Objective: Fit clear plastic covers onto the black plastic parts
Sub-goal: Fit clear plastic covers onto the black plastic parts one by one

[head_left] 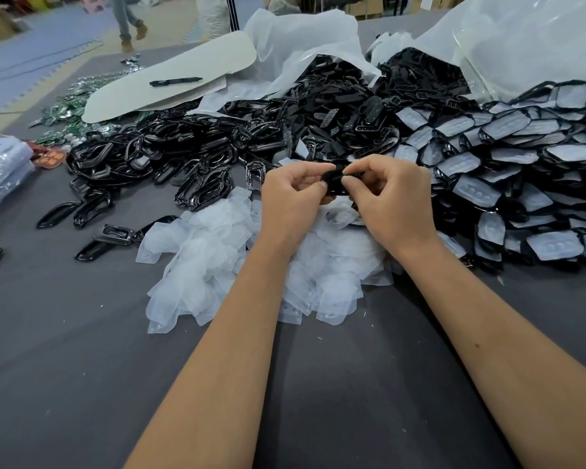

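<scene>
Head view: the left hand (293, 192) and right hand (388, 194) both pinch one black plastic part (335, 181) between curled fingertips, above a heap of clear covers (217, 265) on the grey tabletop (65, 350).

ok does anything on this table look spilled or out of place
The black plastic parts have spilled out of the torn white plastic bag across the grey table. A black marker pen lies on a white curved board resting on the piles. Otherwise nothing stands out.
</scene>
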Available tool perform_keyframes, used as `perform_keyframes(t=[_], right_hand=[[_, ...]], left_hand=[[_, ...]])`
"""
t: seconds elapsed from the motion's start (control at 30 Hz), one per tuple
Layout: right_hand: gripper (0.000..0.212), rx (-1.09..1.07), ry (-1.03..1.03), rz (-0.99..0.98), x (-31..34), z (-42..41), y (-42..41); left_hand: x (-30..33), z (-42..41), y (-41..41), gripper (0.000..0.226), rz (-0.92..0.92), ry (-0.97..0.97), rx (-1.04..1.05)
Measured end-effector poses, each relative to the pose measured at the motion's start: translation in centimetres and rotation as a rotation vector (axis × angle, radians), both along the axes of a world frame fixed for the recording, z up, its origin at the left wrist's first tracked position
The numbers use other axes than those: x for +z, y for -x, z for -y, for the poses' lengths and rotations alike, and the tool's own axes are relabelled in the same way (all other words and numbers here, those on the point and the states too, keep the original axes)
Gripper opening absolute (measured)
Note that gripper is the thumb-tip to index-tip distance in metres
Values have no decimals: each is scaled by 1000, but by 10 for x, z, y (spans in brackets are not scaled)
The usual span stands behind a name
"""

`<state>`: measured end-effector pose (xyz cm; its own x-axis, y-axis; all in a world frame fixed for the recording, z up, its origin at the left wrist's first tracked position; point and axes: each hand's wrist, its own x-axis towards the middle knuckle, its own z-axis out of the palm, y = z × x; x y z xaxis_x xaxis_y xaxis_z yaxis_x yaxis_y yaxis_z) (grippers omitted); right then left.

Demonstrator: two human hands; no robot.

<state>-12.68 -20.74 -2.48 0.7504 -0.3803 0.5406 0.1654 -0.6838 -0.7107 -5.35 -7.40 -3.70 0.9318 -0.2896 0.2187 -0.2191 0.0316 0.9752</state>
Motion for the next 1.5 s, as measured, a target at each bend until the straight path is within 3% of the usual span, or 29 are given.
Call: perform_keyframes(t=[0.07,0.27,0.33,0.47,0.73,1.1,1.3,1.5], right_hand=[[4,-11,6,-10,0,-1,0],[34,-121,-87,-32,-1,2,0],[27,-104,-164,-46,2,3,0],[12,139,-531,-66,1,4,-2],[21,186,-719,-104,0,11,-3],[16,258,-758,-98,1,5,-2],[13,165,-721,-89,-2,4,-4],[16,67,-397,-44,1,1,-2]], left_hand=[[-1,-1,-1,26,4,21,-11],[1,-4,0,19,-7,115,-61],[3,-6,-1,18,-62,168,-96],[4,-8,-2,15,-159,237,-143],[6,-6,-1,5,-271,223,-161],[11,-8,-1,8,-315,202,-166],[7,-5,2,11,-171,112,-141],[3,-3,4,9,-32,74,-95]])
